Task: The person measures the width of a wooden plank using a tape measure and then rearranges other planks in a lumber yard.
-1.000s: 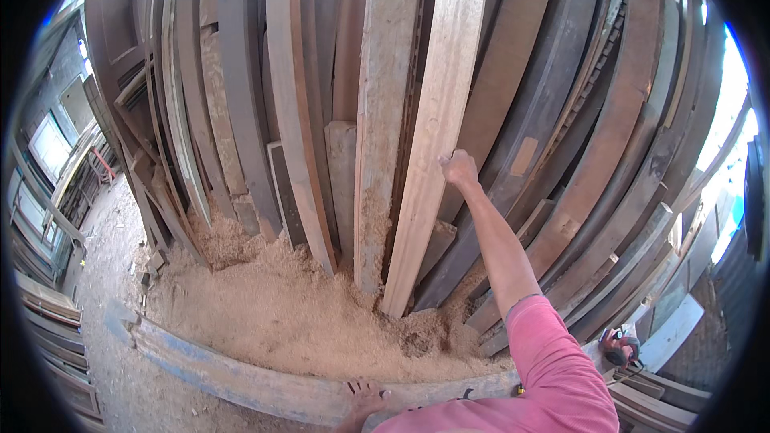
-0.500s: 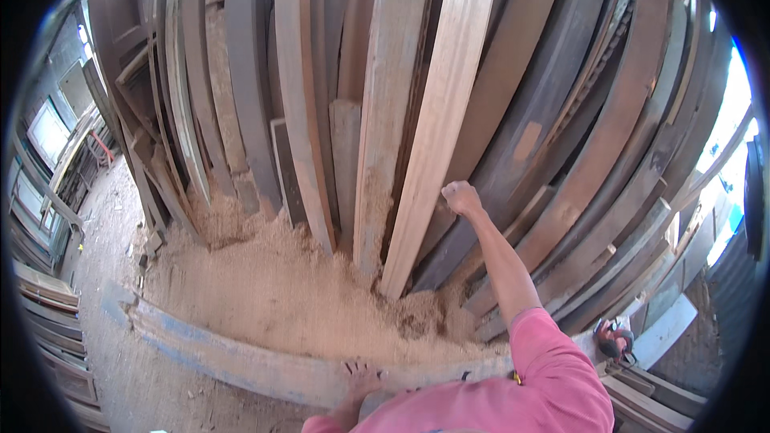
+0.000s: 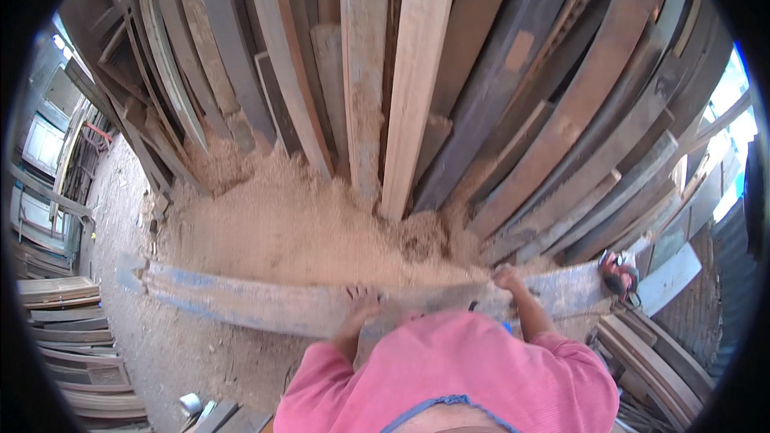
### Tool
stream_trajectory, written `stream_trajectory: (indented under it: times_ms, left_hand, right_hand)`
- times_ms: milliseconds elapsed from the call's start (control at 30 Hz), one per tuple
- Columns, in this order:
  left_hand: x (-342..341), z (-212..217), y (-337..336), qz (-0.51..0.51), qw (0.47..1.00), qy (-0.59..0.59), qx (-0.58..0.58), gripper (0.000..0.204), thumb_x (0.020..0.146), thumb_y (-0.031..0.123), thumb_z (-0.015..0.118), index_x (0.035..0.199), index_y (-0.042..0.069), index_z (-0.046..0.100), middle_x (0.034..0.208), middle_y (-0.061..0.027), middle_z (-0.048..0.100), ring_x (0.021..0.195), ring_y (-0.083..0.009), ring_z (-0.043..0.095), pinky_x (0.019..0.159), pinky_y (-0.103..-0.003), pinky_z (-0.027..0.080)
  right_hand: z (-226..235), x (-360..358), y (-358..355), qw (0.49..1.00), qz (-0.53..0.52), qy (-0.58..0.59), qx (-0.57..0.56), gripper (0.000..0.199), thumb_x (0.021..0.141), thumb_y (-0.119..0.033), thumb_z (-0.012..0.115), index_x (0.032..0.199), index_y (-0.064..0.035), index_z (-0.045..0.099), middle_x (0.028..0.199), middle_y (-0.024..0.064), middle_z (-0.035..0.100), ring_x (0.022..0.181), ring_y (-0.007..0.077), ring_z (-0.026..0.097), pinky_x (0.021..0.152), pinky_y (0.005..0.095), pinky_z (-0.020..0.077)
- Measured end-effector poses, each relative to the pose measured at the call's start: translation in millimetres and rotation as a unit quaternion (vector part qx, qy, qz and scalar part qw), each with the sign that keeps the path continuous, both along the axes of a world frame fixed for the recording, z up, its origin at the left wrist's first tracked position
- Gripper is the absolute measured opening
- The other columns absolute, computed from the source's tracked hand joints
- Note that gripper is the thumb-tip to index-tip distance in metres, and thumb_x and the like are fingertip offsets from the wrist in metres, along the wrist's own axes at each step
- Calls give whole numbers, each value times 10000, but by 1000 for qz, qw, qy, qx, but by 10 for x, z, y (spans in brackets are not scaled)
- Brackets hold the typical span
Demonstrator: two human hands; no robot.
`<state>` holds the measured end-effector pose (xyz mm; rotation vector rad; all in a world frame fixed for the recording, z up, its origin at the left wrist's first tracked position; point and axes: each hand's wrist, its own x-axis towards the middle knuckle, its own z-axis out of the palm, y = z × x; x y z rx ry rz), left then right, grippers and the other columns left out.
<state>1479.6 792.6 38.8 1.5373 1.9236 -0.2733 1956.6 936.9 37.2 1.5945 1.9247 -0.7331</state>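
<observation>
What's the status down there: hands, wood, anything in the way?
Left hand spread on the long board; right hand at its far edge, grip unclear. Red tool at the board's right end. Sawdust heaped just beyond the board.

two hands — one blue-stained beam; one red tool

Here's the long plank, stretching crosswise, a broad side in view. Blue and whitish paint patches mottle its worn grey-brown wood, its left end looks rough, and sawdust spreads along its far edge.
</observation>
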Motion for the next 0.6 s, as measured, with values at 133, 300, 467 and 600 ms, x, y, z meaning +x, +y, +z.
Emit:
stream_trajectory:
  times_ms: [133,300,467,600]
  left_hand:
    - [-9,251,77,-4,999,2,-48,910,918,679,443,1562,60,270,1619,-317,128,1491,-542,13,1182,-655,-39]
    - [-234,89,-59,-71,996,-38,-46,925,923,714,388,1591,98,215,1669,-194,75,1530,-429,-26,1195,-627,-62]
    - [-118,-20,104,14,998,-37,-48,954,884,739,434,1556,76,297,1642,-248,133,1514,-470,5,1183,-642,-65]
    - [-82,-21,216,7,998,-55,-24,953,862,738,473,1517,54,364,1608,-305,179,1491,-526,14,1164,-672,-65]
  right_hand:
    - [622,-18,-706,974,-206,76,64,573,904,-348,540,1298,67,564,1303,314,585,1263,435,541,1089,471,425]
    - [-605,414,-870,989,113,-68,-62,569,886,-492,541,1350,-170,614,1424,105,580,1379,346,460,1143,524,314]
    - [-470,217,-551,998,43,36,-36,585,928,-581,438,1268,-170,679,1379,141,597,1292,343,549,1092,440,429]
    - [-205,258,-352,987,-155,31,8,538,864,-457,586,1164,-26,705,1285,221,637,1221,385,595,1023,455,486]
